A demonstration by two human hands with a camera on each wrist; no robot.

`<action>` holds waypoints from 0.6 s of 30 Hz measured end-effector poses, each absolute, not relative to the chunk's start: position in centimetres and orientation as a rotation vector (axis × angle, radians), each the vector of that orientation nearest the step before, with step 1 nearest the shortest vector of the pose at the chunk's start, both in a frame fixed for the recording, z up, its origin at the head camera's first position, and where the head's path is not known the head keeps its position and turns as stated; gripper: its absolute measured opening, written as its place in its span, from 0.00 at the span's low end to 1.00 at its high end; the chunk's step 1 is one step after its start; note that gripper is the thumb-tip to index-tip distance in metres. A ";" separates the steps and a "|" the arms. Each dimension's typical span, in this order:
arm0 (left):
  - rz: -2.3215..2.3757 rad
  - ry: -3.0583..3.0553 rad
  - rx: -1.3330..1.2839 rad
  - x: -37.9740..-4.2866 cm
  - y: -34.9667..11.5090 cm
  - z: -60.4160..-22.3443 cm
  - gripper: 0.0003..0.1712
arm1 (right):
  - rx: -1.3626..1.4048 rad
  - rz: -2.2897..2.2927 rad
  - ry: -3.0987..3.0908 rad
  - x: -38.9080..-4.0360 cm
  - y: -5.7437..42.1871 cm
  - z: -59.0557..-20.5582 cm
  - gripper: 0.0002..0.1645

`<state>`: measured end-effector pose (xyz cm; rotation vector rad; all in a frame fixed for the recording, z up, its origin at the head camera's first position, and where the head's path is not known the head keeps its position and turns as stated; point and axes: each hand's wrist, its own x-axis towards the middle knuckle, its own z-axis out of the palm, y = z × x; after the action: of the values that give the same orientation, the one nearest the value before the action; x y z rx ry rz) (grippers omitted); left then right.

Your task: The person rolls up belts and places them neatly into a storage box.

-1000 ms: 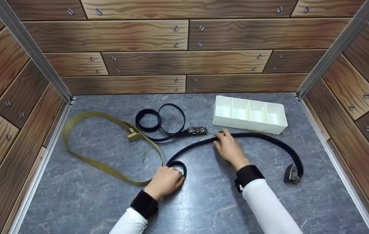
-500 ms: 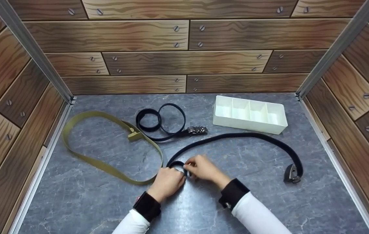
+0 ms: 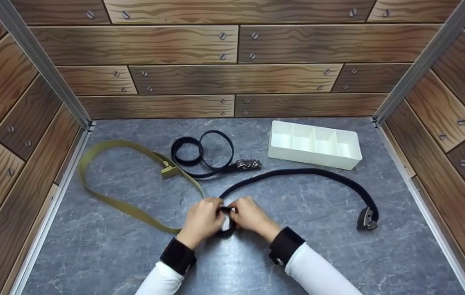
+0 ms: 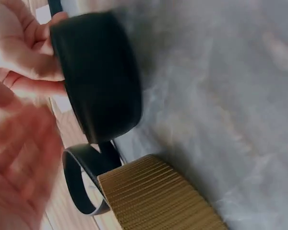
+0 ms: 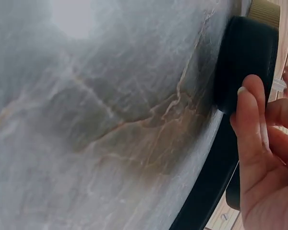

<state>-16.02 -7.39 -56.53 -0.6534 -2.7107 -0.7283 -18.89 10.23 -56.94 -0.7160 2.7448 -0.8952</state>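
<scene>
A black belt (image 3: 310, 171) arcs over the grey marbled surface, its metal buckle (image 3: 367, 220) at the right and its other end rolled into a coil (image 4: 101, 81) standing on edge. My right hand (image 3: 253, 215) pinches this coil between thumb and fingers from the right. Just left of the coil is my left hand (image 3: 203, 217); the left wrist view shows it blurred, its fingers loosely bent and apart from the coil. An olive webbing belt (image 3: 126, 211) lies in a wide loop at the left, partly hidden behind the left hand.
Behind the hands lies a second black belt (image 3: 206, 175), loosely coiled, with a shiny buckle (image 3: 249, 164). A white divided tray (image 3: 314, 155) stands at the back right. Wood-patterned walls (image 3: 232, 78) enclose the back and sides.
My right hand has come from the middle of the black belt to its coil, then a little further left. My left hand has shifted slightly up and left, off the coil. The strap has shifted slightly.
</scene>
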 end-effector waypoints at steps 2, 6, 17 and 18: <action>-0.657 -2.791 -0.534 -16.4 -7.5 -56.4 0.12 | -0.767 -0.840 2.750 -19.0 10.3 -56.9 0.11; -0.592 -2.931 -0.500 -17.0 -7.6 -56.1 0.09 | -0.917 -0.693 2.773 -19.1 10.6 -56.7 0.11; -0.586 -2.862 -0.577 -17.0 -6.0 -56.9 0.06 | -0.914 -0.876 2.794 -18.9 11.7 -57.0 0.13; -0.588 -2.849 -0.562 -16.9 -5.9 -57.0 0.06 | -0.862 -0.896 2.787 -18.8 12.0 -56.9 0.13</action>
<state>-16.92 -5.87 -57.02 -0.5615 -2.8488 -0.5875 -18.79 11.96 -56.93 -0.8619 2.7866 -0.8965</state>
